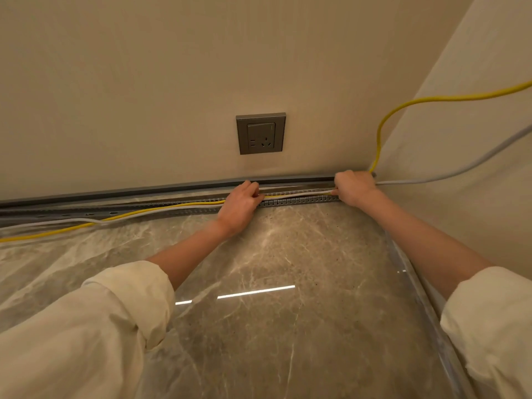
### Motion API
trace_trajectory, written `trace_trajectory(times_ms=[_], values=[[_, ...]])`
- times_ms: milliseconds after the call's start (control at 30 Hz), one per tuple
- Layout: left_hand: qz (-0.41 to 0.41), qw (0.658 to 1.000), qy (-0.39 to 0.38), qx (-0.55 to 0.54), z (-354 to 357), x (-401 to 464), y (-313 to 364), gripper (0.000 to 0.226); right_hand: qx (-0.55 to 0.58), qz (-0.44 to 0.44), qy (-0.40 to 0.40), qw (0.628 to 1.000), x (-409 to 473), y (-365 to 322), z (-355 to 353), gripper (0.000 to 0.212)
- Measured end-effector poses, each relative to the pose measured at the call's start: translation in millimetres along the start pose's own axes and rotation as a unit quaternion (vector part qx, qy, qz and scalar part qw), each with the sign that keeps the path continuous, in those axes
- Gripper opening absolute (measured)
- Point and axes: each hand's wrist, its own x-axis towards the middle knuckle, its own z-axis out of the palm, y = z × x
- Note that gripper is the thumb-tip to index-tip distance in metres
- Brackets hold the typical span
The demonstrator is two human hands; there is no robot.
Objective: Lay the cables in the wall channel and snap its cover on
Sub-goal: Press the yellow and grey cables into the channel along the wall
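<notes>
Along the foot of the beige wall runs a long grey slotted plastic cable channel (299,200), open along its length, comb-like teeth showing on its front edge. The left hand (240,205) rests on it with its fingers (254,189) curled together over a thin yellow cable (172,208) and a smooth pale grey cable (161,212), pressing them at the channel. The right hand (355,187), by the room's corner, has its fingers closed in a fist on the same two cables. Between the two hands both cables lie in the channel. Left of the left fingers they spill out onto the glossy grey-brown marble-patterned floor (288,269). Right of the right fingers the yellow one loops up the side wall and the grey one trails off beside it. Above and between the hands sits a square grey metal-look wall socket (261,133). Cream rolled-up sleeves (123,306) cover both arms.
</notes>
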Motion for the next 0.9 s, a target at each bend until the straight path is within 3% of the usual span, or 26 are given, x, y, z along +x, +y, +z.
trace_trajectory(times_ms=[233,433,567,633,700,800,900], values=[[0.05,0.997,0.002,0.05,-0.4,5.6,14.7,0.017,-0.06,-0.01,-0.053,0.997,12.4,-13.0,-4.5,0.018],[0.056,0.995,-0.019,0.085,3.3,7.8,22.0,0.018,-0.037,0.013,-0.067,0.997,14.7,-9.3,-10.2,0.029],[0.049,0.992,-0.038,0.107,5.6,3.0,20.1,0.022,-0.104,0.019,-0.007,0.994,6.1,-16.3,-2.4,0.012],[0.045,0.992,-0.037,0.112,5.1,4.1,20.9,0.019,-0.132,0.03,0.059,0.989,-2.9,-20.7,8.2,0.015],[0.042,0.991,-0.041,0.122,4.2,6.8,21.9,0.014,-0.082,0.026,0.153,0.984,-17.6,-24.6,23.2,0.022],[0.029,0.989,-0.058,0.132,3.4,10.8,24.0,0.014,0.1,0.029,0.268,0.958,-46.8,-32.4,50.1,0.018],[0.021,0.987,-0.072,0.142,2.9,14.4,24.7,0.012,0.36,0.151,0.232,0.891,-57.1,-34.0,68.1,0.02]])
